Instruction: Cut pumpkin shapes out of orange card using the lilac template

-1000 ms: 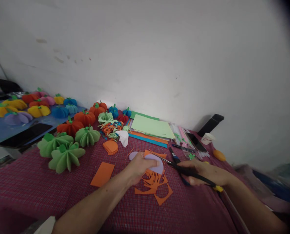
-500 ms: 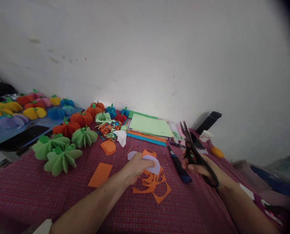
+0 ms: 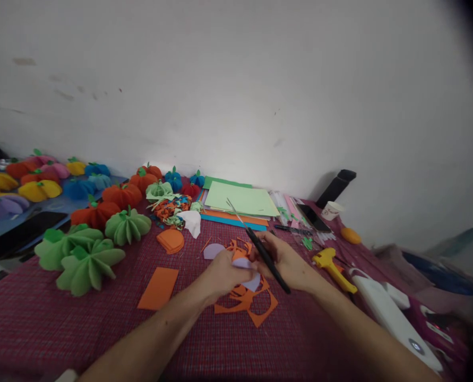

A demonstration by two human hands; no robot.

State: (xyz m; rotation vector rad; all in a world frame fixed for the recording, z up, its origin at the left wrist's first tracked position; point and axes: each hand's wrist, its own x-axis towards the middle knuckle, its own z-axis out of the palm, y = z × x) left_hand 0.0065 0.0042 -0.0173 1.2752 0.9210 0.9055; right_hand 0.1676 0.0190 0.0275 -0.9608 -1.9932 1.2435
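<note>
My left hand is closed on a lilac paper piece with a rounded edge, above the orange paper scraps. A pair of black-handled scissors is gripped in my right hand, blades pointing up and away to the left. The right fingertips are close beside the held lilac paper; whether they touch it I cannot tell. Another lilac half-round piece lies just behind my left hand. Left of it are a stack of orange half-rounds and an orange rectangle.
Green paper pumpkins stand at left, with more coloured ones behind. A stack of coloured sheets lies by the wall. To the right are a yellow glue gun, a phone, a paper cup and a white device.
My right hand has brought the scissors left, close to the lilac paper in my left hand. The view has turned slightly right, showing the glue gun and the white device.
</note>
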